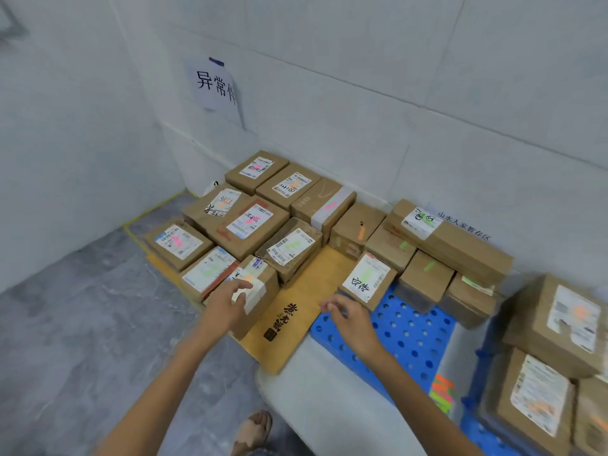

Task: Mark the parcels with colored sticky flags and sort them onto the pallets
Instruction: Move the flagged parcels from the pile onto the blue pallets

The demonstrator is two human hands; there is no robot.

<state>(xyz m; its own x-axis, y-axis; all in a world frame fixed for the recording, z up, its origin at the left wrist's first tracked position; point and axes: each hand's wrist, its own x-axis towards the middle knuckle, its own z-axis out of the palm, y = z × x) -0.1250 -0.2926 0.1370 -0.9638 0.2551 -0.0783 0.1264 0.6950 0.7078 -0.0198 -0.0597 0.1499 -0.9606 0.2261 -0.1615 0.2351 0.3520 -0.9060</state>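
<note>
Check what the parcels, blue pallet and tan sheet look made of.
Parcels: brown cardboard, matte, with paper labels. Blue pallet: moulded plastic, likely, smooth with regular round holes. Tan sheet: probably flattened cardboard, matte, printed black characters.

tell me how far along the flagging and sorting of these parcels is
Done: nearly every parcel on the cardboard sheet and blue pallet shows a pink, orange or green flag. In hand: the left hand touches the front parcel on the cardboard; the right hand hovers beside it, apparently empty. Left: unclear; the pad of flags lies on the pallet's edge, and pallet space remains.
</note>
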